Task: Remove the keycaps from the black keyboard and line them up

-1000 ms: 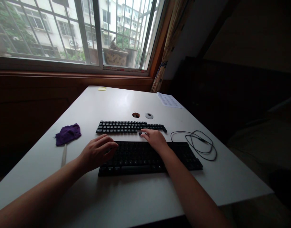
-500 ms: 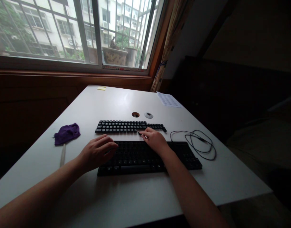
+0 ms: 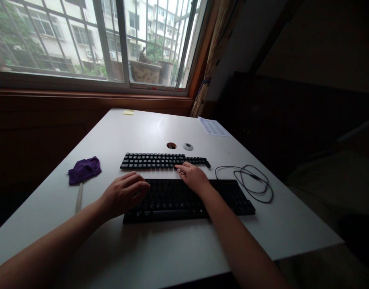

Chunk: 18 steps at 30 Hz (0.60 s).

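A black keyboard (image 3: pixel 172 214) lies on the white table in front of me, its far rows looking bare of caps. Behind it, loose black keycaps (image 3: pixel 148 161) stand lined up in several rows. My right hand (image 3: pixel 194 176) reaches over the keyboard, its index fingertip on a keycap at the near edge of those rows. Under its curled fingers shows a small shiny metal tool (image 3: pixel 181 172), mostly hidden. My left hand (image 3: pixel 126 192) hovers at or rests on the keyboard's left end, fingers loosely bent and holding nothing visible.
To the left lie a purple cloth (image 3: pixel 85 170) and a pale stick (image 3: pixel 79 197). A black cable (image 3: pixel 256 176) coils on the right. Farther back are a table hole (image 3: pixel 171 146), its grey cover (image 3: pixel 188 147), a printed sheet (image 3: pixel 213 127) and a yellow note (image 3: pixel 128 112).
My right hand has moved slightly away from me and left, bringing the keycap at its fingertip up against the near row. The left hand stays in place.
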### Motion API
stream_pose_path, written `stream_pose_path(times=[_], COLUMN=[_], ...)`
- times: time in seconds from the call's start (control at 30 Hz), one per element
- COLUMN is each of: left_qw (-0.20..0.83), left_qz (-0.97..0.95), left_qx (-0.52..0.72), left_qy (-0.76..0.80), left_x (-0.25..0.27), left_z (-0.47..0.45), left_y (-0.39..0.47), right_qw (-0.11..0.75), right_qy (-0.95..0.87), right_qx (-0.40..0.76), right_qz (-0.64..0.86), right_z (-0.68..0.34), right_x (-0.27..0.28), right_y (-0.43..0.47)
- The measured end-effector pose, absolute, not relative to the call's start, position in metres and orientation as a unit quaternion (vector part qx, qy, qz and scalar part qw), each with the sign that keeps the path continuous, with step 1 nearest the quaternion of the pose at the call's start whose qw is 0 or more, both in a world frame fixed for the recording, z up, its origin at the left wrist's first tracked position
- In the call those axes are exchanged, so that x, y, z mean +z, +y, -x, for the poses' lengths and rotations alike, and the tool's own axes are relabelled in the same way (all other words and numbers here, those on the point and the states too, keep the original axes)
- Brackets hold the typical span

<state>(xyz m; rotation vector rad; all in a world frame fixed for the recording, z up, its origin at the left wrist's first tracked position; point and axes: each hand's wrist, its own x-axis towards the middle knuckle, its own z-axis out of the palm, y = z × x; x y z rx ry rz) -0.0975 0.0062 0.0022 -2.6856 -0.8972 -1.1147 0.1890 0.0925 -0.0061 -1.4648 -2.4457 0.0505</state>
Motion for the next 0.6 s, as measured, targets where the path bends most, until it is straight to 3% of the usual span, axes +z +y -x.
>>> stream_pose_path(times=[0.6], left_qw=[0.054], left_qz=[0.881], left_qx=[-0.366], left_qy=[-0.295], left_x=[0.004], left_z=[0.0965], left_y=[0.0058], right_qw=[0.143], right_qy=[-0.843], right_qx=[0.024], right_qz=[0.519], right_z=[-0.1874], right_x=[-0.0073], right_y=[0.0942])
